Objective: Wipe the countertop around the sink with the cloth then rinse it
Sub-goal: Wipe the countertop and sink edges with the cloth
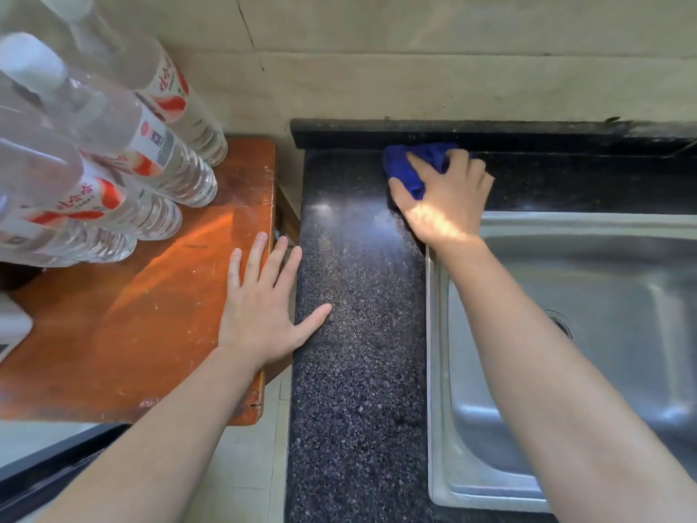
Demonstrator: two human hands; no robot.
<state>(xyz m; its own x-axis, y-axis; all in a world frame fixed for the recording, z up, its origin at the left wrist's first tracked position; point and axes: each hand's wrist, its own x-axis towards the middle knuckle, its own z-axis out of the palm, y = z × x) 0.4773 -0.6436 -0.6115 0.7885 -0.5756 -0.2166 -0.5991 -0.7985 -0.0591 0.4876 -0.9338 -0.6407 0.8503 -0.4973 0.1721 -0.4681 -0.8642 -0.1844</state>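
Beige wall tiles back a dark speckled countertop that runs along the left of a steel sink and on behind it. To your left, just beside the counter, stands an orange wooden table with clear labelled bottles clustered at its far corner. Your left hand lies flat on the table's right edge, fingers straight and spread, thumb reaching over onto the counter. Your right hand grips the blue cloth, thumb and curled fingers bunching it against the counter at the sink's back-left corner, touching the raised back ledge.
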